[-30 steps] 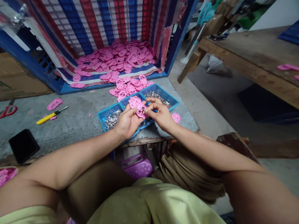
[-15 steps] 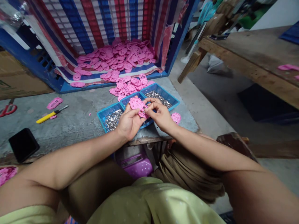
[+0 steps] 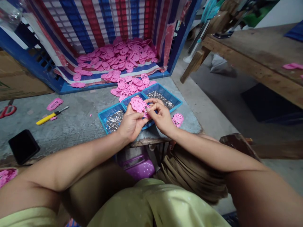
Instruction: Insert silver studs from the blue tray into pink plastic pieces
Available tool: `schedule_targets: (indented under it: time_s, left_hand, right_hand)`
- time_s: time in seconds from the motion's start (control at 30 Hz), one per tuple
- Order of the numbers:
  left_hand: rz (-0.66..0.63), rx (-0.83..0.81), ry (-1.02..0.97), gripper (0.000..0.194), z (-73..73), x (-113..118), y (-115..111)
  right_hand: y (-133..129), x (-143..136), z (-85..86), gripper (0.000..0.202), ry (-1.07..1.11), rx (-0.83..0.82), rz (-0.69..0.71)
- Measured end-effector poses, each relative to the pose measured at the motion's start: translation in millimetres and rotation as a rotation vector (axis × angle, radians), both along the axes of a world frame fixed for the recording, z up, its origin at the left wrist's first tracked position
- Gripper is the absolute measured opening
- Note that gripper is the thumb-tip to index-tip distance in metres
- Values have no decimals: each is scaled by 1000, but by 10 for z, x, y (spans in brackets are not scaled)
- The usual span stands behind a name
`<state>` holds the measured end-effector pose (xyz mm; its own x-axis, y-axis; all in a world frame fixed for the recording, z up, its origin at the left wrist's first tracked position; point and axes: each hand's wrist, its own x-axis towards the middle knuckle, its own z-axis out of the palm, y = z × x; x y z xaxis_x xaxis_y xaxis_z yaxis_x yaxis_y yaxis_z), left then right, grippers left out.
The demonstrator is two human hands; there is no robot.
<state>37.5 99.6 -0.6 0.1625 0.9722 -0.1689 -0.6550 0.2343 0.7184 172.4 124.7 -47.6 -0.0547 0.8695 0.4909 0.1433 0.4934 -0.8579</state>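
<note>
1. Pink plastic is what both hands close on: a flat, rounded pink piece (image 3: 139,105) with small holes in its face, held just above the blue tray (image 3: 176,101) at the near edge of the bench.
2. The left hand (image 3: 130,123) cups the piece from below, fingers curled shut around its lower edge and the thumb pressed on its face. That grip seems meant to keep the piece steady and tilted up towards the eyes.
3. The right hand (image 3: 161,115) pinches the piece's right edge with thumb and forefinger, the other fingers loosely bent. Whether something small sits in that pinch I cannot tell.
4. The blue tray has three compartments side by side, each holding small silver metal parts (image 3: 113,119). It lies directly under the hands, probably so the parts stay within a short reach.
5. Just behind the tray, a loose heap of pink pieces (image 3: 129,85) spills from a blue crate (image 3: 33,63) lined with striped sheeting; the crate stands well behind the tray.
6. One more pink piece (image 3: 177,119) lies just right of the tray.
7. Well left of the tray lie a yellow utility knife (image 3: 50,115) and, nearer the person, a black phone (image 3: 23,146).
</note>
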Motion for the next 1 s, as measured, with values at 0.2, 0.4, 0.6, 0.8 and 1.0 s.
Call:
schedule_targets:
  time_s: [0.2,0.4,0.6,0.8,1.0]
  left_hand:
    - [32,35,32,83,-13,43,-11]
    - [43,33,51,87,-17,22,-8]
    - [61,31,114,84,-32,11,1]
    - [83,63,159,76,-31,7,-5]
    - [83,117,200,73,-69,6,13]
  right_hand:
    - [-8,-24,-9,25,-12,13,-16]
    - [18,-15,-51,17,12,-24,-50]
    - [23,-21,-38,13,70,-67,27]
    - [-8,-23,0,12,56,-59,48]
    - [-39,-21,16,13,60,-93,46]
